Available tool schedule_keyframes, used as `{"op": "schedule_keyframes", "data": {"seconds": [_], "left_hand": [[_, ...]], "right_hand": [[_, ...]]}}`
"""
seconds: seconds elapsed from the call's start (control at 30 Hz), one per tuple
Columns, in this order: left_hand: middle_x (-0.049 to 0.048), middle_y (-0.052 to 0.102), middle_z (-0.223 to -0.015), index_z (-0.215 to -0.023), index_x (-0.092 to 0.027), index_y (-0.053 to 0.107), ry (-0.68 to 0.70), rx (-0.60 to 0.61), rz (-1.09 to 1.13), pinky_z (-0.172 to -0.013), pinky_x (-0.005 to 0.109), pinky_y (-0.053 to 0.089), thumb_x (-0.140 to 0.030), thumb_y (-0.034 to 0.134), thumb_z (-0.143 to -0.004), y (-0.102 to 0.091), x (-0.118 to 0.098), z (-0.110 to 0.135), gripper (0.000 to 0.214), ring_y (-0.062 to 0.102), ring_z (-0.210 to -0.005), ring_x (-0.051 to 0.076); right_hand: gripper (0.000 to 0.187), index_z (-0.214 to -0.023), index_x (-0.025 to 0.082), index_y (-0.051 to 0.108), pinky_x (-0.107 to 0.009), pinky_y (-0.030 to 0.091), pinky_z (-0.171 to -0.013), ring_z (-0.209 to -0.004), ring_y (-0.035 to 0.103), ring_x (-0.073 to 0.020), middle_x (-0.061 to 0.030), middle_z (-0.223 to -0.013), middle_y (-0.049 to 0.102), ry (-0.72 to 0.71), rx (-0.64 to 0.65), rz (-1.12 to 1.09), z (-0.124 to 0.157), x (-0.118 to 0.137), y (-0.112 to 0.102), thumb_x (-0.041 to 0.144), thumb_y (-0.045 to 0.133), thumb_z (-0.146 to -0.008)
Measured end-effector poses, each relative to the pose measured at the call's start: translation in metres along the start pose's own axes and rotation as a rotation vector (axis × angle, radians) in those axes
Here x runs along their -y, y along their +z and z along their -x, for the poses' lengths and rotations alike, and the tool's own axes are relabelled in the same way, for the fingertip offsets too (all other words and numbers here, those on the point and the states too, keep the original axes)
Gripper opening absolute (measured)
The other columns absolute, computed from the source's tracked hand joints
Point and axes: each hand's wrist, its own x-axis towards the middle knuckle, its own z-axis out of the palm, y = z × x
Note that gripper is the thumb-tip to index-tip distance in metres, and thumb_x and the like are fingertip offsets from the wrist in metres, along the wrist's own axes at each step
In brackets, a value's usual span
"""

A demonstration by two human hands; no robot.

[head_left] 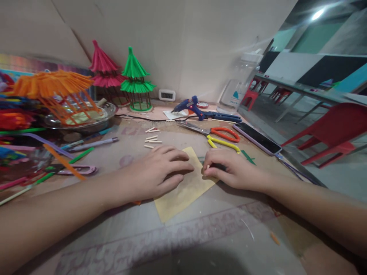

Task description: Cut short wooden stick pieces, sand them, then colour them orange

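Note:
My left hand [156, 172] lies palm down on a yellow-tan sheet of paper [183, 193] on the table, its fingers curled and pressing the sheet. My right hand [229, 170] rests at the sheet's right edge, with thumb and forefinger pinched on a small pale stick. A dark object lies under that hand and is mostly hidden. Several short pale sticks [151, 138] lie just beyond my left hand.
Scissors with orange and yellow handles [218, 136], a blue glue gun [197, 109] and a phone [260, 138] lie at the right. Paper pagodas in orange [54, 89], pink [104, 68] and green [136, 78] stand at the back left, beside pens and straws [71, 152].

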Motion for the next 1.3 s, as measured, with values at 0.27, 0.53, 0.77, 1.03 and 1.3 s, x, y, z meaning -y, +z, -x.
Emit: {"op": "schedule_keyframes", "data": {"seconds": [0.27,0.53,0.77,1.03,1.3], "left_hand": [[0.0061,0.063,-0.132,-0.127,-0.029,0.067,0.005,0.003,-0.003,-0.107,0.045,0.04,-0.031,0.047,-0.1,0.001,0.0,-0.002,0.034,0.054,-0.122,0.028],[0.0052,0.062,-0.134,-0.129,-0.029,0.066,-0.001,0.015,-0.014,-0.108,0.045,0.039,-0.031,0.047,-0.101,0.0,0.0,-0.001,0.034,0.054,-0.123,0.027],[0.0067,0.062,-0.132,-0.127,-0.028,0.066,0.018,-0.007,-0.007,-0.106,0.047,0.04,-0.029,0.047,-0.101,0.003,0.001,-0.001,0.033,0.053,-0.121,0.028],[0.0067,0.062,-0.133,-0.129,-0.027,0.066,0.013,0.003,-0.027,-0.107,0.046,0.04,-0.03,0.046,-0.101,0.002,0.001,-0.001,0.034,0.053,-0.122,0.027],[0.0068,0.062,-0.13,-0.127,-0.027,0.067,0.033,-0.016,-0.028,-0.105,0.046,0.041,-0.029,0.047,-0.101,0.003,0.002,-0.001,0.033,0.054,-0.12,0.027]], "right_hand": [[0.018,-0.082,0.017,0.062,-0.029,0.041,-0.069,-0.075,0.057,-0.0178,-0.005,-0.078,0.066,-0.107,-0.099,0.169,-0.023,-0.016,0.011,0.022,0.055,-0.097],[0.017,-0.083,0.017,0.063,-0.027,0.041,-0.07,-0.075,0.058,-0.016,-0.0035,-0.078,0.066,-0.035,-0.004,0.098,-0.008,0.0,0.002,0.02,0.056,-0.098],[0.017,-0.08,0.017,0.062,-0.027,0.04,-0.068,-0.074,0.056,-0.0169,-0.004,-0.077,0.064,-0.096,-0.063,0.156,-0.018,-0.011,0.008,0.021,0.057,-0.097],[0.018,-0.079,0.017,0.061,-0.026,0.039,-0.066,-0.071,0.056,-0.0158,-0.0028,-0.074,0.064,-0.027,-0.033,0.127,-0.016,-0.005,0.002,0.022,0.058,-0.096],[0.02,-0.079,0.017,0.06,-0.029,0.04,-0.068,-0.074,0.055,-0.0177,-0.0048,-0.076,0.064,-0.11,-0.061,0.197,-0.021,-0.013,0.008,0.023,0.054,-0.097]]}}
